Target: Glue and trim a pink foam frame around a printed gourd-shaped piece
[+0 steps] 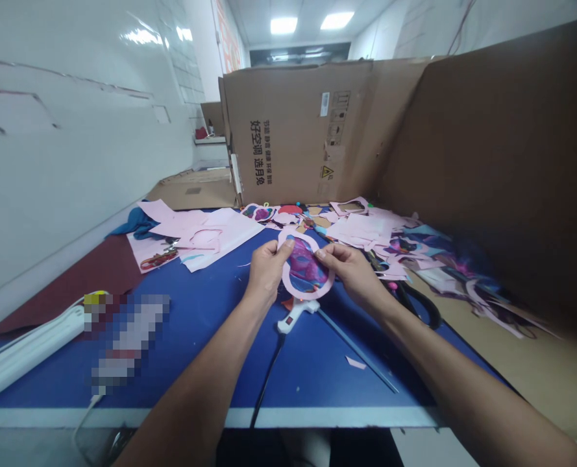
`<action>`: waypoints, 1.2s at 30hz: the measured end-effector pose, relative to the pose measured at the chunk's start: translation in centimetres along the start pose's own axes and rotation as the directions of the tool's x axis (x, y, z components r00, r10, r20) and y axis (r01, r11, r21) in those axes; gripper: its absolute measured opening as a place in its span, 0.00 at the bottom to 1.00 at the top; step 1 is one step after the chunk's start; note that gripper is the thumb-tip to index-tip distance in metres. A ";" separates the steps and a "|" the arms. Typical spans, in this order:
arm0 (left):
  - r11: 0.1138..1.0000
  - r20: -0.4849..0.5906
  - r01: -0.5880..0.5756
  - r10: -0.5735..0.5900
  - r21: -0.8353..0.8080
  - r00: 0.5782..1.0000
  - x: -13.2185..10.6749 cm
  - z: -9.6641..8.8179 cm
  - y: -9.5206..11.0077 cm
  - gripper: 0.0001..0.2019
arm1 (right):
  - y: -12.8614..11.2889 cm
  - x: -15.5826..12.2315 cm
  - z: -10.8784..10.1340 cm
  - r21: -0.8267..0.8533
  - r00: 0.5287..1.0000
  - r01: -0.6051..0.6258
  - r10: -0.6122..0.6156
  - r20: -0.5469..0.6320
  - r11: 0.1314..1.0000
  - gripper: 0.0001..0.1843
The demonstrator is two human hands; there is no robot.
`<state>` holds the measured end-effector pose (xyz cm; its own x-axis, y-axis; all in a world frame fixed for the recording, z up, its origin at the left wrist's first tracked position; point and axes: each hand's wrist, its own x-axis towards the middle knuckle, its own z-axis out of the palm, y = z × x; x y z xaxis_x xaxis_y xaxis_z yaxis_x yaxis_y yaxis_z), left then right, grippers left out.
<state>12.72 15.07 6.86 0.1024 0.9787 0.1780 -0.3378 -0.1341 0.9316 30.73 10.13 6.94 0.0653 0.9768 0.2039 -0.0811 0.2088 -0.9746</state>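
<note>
Both my hands hold up a pink-rimmed fabric piece (309, 267), with a patterned purple and blue middle, above the blue table. My left hand (267, 264) pinches its upper left rim, thumb on the front. At the upper right edge, my right hand (345, 261) grips it between thumb and fingers. Just below the piece lies a white hot glue gun (293, 318), its black cord running to the table's front edge. A long translucent glue stick (356, 350) extends from it toward the lower right.
Pink sheets (195, 233) and scissors with orange handles (158, 261) lie at the left. More pink scraps (366, 227) and patterned cloth pile up at the right. A white power strip (30, 357) sits front left. Cardboard (298, 143) walls the back and right.
</note>
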 end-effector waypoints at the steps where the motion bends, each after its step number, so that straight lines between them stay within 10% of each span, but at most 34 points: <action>1: 1.000 -0.010 -0.004 0.004 -0.007 1.000 0.0 0.0 0.0 0.25 | 0.1 0.0 0.0 0.011 1.000 0.001 -0.001 0.009 1.000 0.28; 36: 0.997 -0.166 0.070 -0.072 -0.022 0.983 0.5 -0.5 1.6 0.25 | 2.8 2.9 -5.1 0.056 0.963 0.046 -0.029 -0.268 0.997 0.31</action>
<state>11.75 15.40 8.25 -0.0304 0.9980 0.0549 -0.3508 -0.0621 0.9344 35.75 13.36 4.34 0.3320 0.9219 0.1999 -0.1334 0.2556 -0.9575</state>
